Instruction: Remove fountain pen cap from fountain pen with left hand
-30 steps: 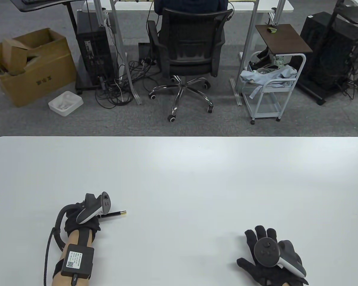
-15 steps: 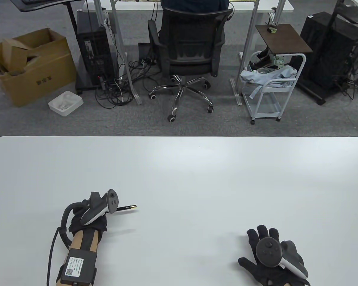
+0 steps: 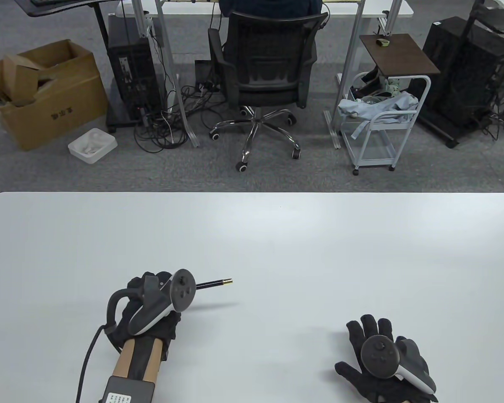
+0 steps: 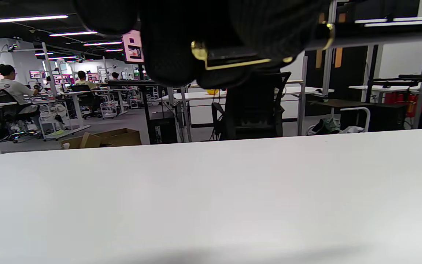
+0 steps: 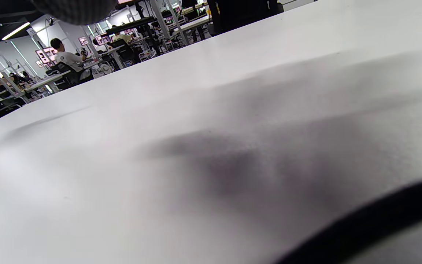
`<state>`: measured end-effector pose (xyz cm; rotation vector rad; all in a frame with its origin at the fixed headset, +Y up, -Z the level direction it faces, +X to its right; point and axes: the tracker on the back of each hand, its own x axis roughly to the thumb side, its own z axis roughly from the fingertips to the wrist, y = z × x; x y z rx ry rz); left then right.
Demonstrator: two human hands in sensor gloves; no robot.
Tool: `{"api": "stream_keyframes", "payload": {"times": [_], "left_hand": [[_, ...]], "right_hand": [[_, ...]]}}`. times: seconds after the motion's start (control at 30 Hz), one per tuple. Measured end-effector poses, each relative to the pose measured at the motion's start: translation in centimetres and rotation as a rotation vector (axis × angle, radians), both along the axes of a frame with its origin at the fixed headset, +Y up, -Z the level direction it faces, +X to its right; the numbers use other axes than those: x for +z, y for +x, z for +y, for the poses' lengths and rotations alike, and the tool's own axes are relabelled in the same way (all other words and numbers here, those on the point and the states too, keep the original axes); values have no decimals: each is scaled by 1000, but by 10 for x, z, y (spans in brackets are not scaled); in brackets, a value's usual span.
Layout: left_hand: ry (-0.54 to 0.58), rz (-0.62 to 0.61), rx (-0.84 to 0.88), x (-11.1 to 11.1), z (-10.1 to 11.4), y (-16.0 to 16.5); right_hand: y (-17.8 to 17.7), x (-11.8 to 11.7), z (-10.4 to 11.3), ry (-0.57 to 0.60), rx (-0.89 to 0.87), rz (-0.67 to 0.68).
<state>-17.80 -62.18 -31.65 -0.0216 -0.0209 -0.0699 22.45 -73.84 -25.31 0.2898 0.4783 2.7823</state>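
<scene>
While the left hand (image 3: 151,306) holds the fountain pen (image 3: 213,284) clear above the desk (image 3: 277,235) near its front-left corner, fingers (image 4: 181,40) wrapped round the capped end, the right hand (image 3: 382,361) rests flat, fingers spread, front-right.

Open-plan office: desks (image 4: 60,96), swivel chair (image 3: 269,71).

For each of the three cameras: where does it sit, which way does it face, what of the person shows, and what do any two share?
Table view: high, looking down at the table; both hands show, left hand holding the pen, right hand flat.
Left wrist view: low, facing across the table; fingers grip the pen.
Right wrist view: near the tabletop, tilted; a glove edge shows.
Shared: table and left wrist views both show the pen and the chair.
</scene>
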Motion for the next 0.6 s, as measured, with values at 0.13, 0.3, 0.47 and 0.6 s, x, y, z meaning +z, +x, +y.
{"api": "stream_keyframes", "payload": {"times": [0.13, 0.3, 0.47, 0.6], "left_hand": [[7, -48, -1, 15, 3, 24], [9, -95, -8, 31, 2, 54], [0, -148, 11, 46, -2, 81], [-12, -173, 7, 54, -10, 99]], "right_hand": [[-1, 2, 3, 11, -16, 6], [-2, 3, 5, 16, -27, 11], [-1, 4, 7, 26, -35, 7], [0, 4, 7, 27, -38, 4]]}}
